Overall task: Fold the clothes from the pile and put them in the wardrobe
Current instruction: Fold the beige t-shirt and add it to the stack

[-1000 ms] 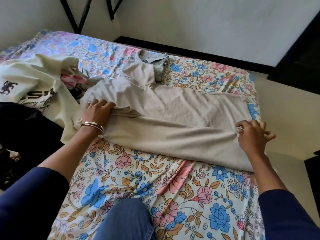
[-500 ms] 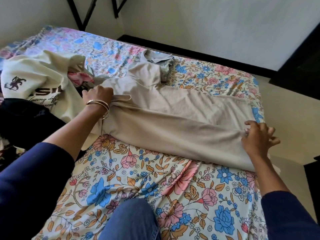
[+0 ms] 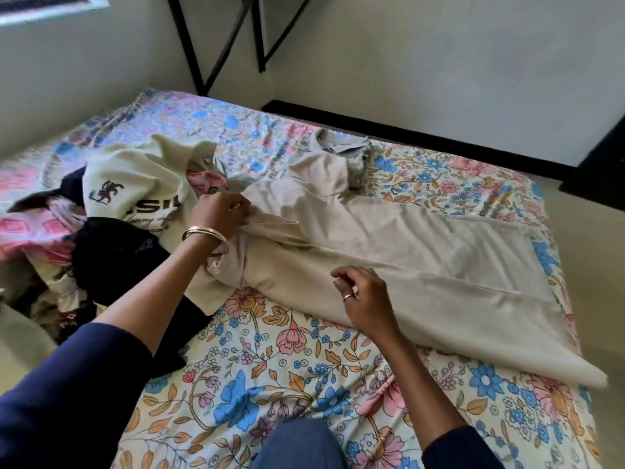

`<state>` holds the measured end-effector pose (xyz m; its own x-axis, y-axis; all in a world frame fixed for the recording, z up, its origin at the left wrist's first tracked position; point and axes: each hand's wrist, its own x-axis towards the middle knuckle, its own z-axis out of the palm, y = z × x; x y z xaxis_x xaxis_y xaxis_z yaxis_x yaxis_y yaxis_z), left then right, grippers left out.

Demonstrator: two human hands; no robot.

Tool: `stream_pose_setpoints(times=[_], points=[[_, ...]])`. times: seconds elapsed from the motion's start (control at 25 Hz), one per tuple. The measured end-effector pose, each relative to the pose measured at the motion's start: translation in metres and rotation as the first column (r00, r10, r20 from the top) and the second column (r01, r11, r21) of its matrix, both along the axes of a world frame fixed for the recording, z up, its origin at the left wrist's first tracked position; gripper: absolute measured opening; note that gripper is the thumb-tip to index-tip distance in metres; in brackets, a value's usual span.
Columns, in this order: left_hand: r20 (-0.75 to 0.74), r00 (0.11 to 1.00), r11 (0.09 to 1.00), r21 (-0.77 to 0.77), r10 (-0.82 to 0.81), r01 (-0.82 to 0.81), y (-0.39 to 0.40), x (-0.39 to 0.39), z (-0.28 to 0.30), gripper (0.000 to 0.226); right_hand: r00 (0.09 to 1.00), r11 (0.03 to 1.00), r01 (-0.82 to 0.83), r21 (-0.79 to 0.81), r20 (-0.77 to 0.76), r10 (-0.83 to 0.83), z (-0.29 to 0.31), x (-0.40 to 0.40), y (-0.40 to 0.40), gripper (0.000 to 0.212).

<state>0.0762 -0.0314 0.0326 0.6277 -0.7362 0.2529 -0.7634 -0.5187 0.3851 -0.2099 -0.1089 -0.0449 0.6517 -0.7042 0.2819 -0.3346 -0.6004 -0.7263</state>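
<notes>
- One beige garment [image 3: 389, 252] is lying spread across the bed [image 3: 270, 384], right of the clothes pile [image 3: 111, 211].
- Left hand [image 3: 220, 214] is gripping bunched beige fabric at the pile-side end.
- Right hand [image 3: 362, 299] is hovering over the near edge, fingers loosely curled, holding nothing.

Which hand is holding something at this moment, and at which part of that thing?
The left hand grips the beige garment at its bunched left end. The right hand holds nothing; its fingers hang loosely curled above the cloth.
</notes>
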Motion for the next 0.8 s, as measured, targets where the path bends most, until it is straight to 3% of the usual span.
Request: stream_pose_setpoints(times=[0.08, 0.16, 0.2, 0.24, 0.28, 0.32, 0.36, 0.4, 0.48, 0.56, 0.64, 0.68, 0.72, 0.8], points=[[-0.061, 0.997, 0.994, -0.093, 0.044, -0.05, -0.009, 0.007, 0.013, 0.013, 0.999, 0.989, -0.013, 0.144, 0.05, 0.006, 0.015, 0.031, 0.008, 0.018], [-0.116, 0.993, 0.994, -0.112, -0.01, -0.003, -0.023, 0.004, 0.022, 0.011, 0.996, 0.957, 0.017, 0.289, 0.083, -0.043, 0.028, 0.062, 0.006, 0.025], [-0.231, 0.971, 0.988, -0.152, -0.058, 0.023, -0.032, 0.0, 0.026, 0.012, 0.995, 0.955, 0.028, 0.295, 0.085, -0.056, 0.033, 0.078, 0.001, 0.037], [-0.422, 0.897, 0.968, -0.25, -0.135, 0.029, -0.039, -0.007, 0.031, 0.017, 0.996, 0.963, 0.025, 0.267, 0.08, -0.048, 0.036, 0.095, -0.006, 0.053], [-0.603, 0.762, 0.937, -0.35, -0.235, 0.012, -0.044, -0.012, 0.034, 0.022, 0.998, 0.975, 0.009, 0.223, 0.058, -0.022, 0.039, 0.11, -0.014, 0.069], [-0.692, 0.648, 0.901, -0.433, -0.318, -0.02, -0.047, -0.014, 0.034, 0.026, 1.0, 0.983, -0.006, 0.184, 0.026, 0.001, 0.04, 0.124, -0.023, 0.083], [-0.694, 0.633, 0.884, -0.466, -0.342, -0.033, -0.045, -0.015, 0.032, 0.028, 1.0, 0.986, -0.003, 0.169, -0.012, 0.005, 0.041, 0.137, -0.031, 0.092], [-0.614, 0.744, 0.91, -0.414, -0.263, -0.02, -0.038, -0.011, 0.028, 0.028, 0.999, 0.983, 0.017, 0.185, -0.042, -0.009, 0.038, 0.148, -0.04, 0.097], [-0.332, 0.943, 0.986, -0.154, 0.007, -0.061, -0.018, -0.002, 0.015, 0.037, 0.995, 0.948, 0.088, 0.307, -0.08, -0.066, 0.03, 0.159, -0.063, 0.104], [-0.204, 0.956, 0.972, 0.147, 0.211, -0.184, 0.009, 0.003, 0.0, 0.065, 0.986, 0.879, 0.15, 0.453, -0.129, -0.102, 0.018, 0.17, -0.074, 0.111], [-0.215, 0.938, 0.9, 0.402, 0.271, -0.168, 0.024, -0.009, -0.009, 0.074, 0.985, 0.797, 0.17, 0.58, -0.106, -0.133, 0.017, 0.175, -0.078, 0.103], [-0.209, 0.937, 0.882, 0.442, 0.279, -0.164, 0.028, -0.01, -0.016, 0.065, 0.986, 0.747, 0.157, 0.647, -0.058, -0.157, 0.019, 0.18, -0.076, 0.086], [-0.227, 0.933, 0.904, 0.392, 0.278, -0.174, 0.028, -0.011, -0.019, 0.05, 0.985, 0.706, 0.117, 0.698, 0.01, -0.173, 0.022, 0.182, -0.074, 0.063], [-0.322, 0.909, 0.964, 0.121, 0.265, -0.238, 0.028, -0.001, -0.02, 0.025, 0.977, 0.697, 0.067, 0.714, 0.095, -0.192, 0.03, 0.182, -0.07, 0.028]])
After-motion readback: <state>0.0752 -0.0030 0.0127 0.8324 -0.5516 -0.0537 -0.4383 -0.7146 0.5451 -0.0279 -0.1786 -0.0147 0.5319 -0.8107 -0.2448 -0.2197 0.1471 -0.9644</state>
